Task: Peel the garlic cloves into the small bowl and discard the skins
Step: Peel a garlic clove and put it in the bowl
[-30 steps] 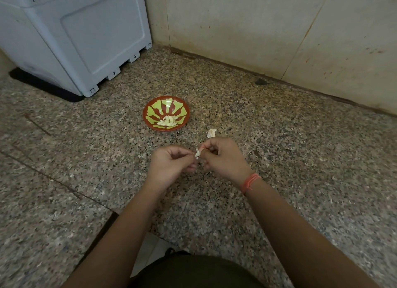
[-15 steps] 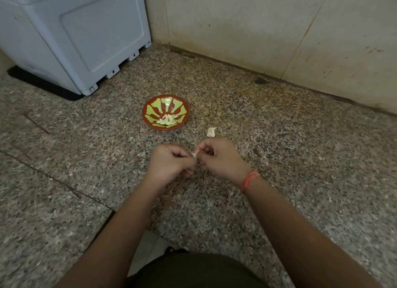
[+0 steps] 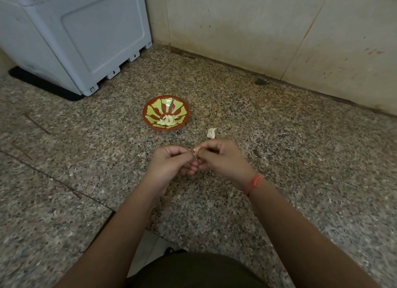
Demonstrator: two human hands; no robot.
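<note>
A garlic clove is sitting pinched between the left hand and the right hand, both grips curling closed on it over the worktop. Beyond the hands, peeled cloves are lying in the small bowl. A pale scrap is lying near the bowl's right side.

- Speckled stone surface, faintly glossy.
- Glossy painted bowl beyond left hand.
- Papery skin just beyond right hand.
- Orange thread on right wrist.
</note>
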